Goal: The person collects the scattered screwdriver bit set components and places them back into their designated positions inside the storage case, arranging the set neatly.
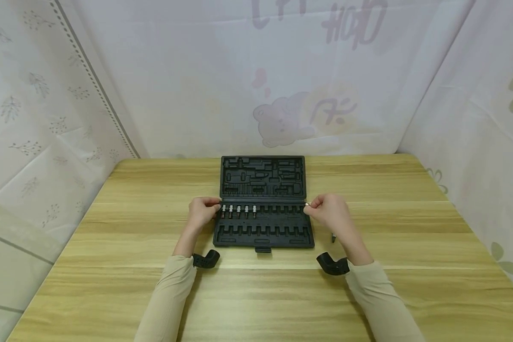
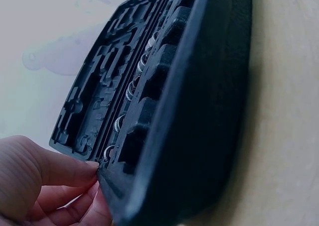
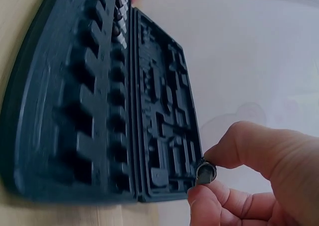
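An open black plastic socket case (image 1: 262,242) lies on the table, its lid (image 1: 262,192) folded back. My left hand (image 1: 202,211) pinches the case's left edge near the hinge, thumb on top and fingers against the outside, as the left wrist view shows. Several silver bit sockets (image 1: 238,209) fill the left part of the upper row of slots. Between thumb and fingertips my right hand (image 1: 331,209) holds another bit socket (image 3: 205,172), just off the case's right edge. Its round metal end and flat-sided bit show in the right wrist view.
One more small bit socket (image 1: 333,238) lies on the wooden table (image 1: 261,294), partly beside the right forearm. Black curved wrist mounts (image 1: 207,260) sit at both cuffs. Patterned cloth (image 1: 188,95) hangs behind and at both sides of the table.
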`<state>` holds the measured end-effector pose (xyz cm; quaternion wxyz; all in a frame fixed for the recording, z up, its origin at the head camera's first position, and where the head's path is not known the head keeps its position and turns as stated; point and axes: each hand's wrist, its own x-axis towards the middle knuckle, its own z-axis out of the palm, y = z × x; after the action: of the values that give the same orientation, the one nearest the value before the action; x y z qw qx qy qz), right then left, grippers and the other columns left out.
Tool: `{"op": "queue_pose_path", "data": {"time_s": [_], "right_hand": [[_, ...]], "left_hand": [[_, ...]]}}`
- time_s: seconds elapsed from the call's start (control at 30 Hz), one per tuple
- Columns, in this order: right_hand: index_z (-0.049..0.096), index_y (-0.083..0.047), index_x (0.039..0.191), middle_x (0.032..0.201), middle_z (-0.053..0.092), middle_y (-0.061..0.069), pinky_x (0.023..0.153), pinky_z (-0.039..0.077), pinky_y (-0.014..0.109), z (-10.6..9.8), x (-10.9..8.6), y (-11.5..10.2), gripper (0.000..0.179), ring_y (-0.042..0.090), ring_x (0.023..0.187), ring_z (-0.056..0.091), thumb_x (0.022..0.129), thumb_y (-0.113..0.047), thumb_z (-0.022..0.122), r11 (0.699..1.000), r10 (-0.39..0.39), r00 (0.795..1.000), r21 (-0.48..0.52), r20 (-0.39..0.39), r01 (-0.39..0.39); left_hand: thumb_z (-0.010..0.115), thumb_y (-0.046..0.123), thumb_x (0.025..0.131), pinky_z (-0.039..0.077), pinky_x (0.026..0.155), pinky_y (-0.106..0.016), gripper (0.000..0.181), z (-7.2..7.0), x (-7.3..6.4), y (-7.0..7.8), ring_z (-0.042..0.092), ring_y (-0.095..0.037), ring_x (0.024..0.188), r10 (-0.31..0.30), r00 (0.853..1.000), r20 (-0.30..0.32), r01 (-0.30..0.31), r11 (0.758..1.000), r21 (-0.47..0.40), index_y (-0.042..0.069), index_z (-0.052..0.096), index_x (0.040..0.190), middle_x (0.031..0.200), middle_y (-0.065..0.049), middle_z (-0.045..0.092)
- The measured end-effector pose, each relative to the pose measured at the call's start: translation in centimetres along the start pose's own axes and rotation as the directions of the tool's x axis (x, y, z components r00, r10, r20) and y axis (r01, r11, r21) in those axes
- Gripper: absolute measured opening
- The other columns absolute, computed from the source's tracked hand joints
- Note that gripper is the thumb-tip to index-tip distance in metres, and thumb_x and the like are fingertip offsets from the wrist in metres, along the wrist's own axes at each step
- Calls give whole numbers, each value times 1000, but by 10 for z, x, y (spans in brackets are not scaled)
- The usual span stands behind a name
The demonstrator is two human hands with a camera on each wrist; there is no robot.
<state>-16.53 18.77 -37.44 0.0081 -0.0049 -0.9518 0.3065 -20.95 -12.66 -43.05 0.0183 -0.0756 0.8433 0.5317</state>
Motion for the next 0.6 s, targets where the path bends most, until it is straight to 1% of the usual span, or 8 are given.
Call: {"op": "queue_pose_path", "data": {"time_s": [0.2,0.43,0.6], "right_hand": [[67,-1,72,62,63,5,47,40,26,7,5,-10,16,14,52,50,78,-16,66,999,-37,999,9,-2,37],[68,-1,74,63,62,4,52,44,28,13,8,-24,18,15,55,51,79,-18,67,1000,-26,999,0,28,26],[67,-2,74,64,63,5,53,45,29,17,10,-29,17,16,55,52,79,-18,68,999,-43,999,-10,16,43]], "left_hand": [[61,-2,85,50,59,-23,21,0,0,-1,61,-19,71,5,1000,-6,-5,1000,8,-7,68,105,102,-23,66],[62,-2,85,50,59,-23,21,0,1,-1,61,-18,69,5,1000,-10,-5,1000,13,-6,69,104,102,-23,66],[62,-3,85,51,59,-23,21,0,0,-1,61,-18,69,15,1000,-7,-15,1000,14,-8,68,104,100,-23,66]]}}
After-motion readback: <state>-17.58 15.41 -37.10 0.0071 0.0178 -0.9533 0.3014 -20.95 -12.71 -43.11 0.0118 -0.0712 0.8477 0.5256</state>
